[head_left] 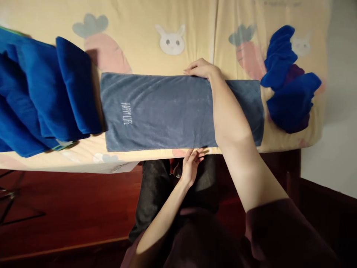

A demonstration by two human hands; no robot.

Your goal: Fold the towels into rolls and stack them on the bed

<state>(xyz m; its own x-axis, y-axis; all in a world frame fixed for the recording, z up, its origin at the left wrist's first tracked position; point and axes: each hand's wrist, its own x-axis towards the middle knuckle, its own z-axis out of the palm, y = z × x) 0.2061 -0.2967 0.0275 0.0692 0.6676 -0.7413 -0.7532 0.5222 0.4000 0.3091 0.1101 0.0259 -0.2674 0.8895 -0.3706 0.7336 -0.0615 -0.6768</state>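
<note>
A grey-blue towel [161, 111] lies spread lengthwise on the bed, with the white words "HAPPY LIFE" near its left end. Across its right part reaches my right arm. At the far long edge, my right hand [203, 69] has its fingers closed together on the towel's border; the fingertips are partly hidden. My left hand [190, 168] is at the near long edge, palm turned up, its fingers slightly curved and apart, the tips touching or just beside the border.
Folded blue cloths [41, 93] are heaped at the left. Crumpled blue and purple cloths [290, 100] lie to the right of the towel. Beneath is a yellow bedsheet [142, 44] with carrot and rabbit prints. A thin black stand [11, 201] is on the red floor, lower left.
</note>
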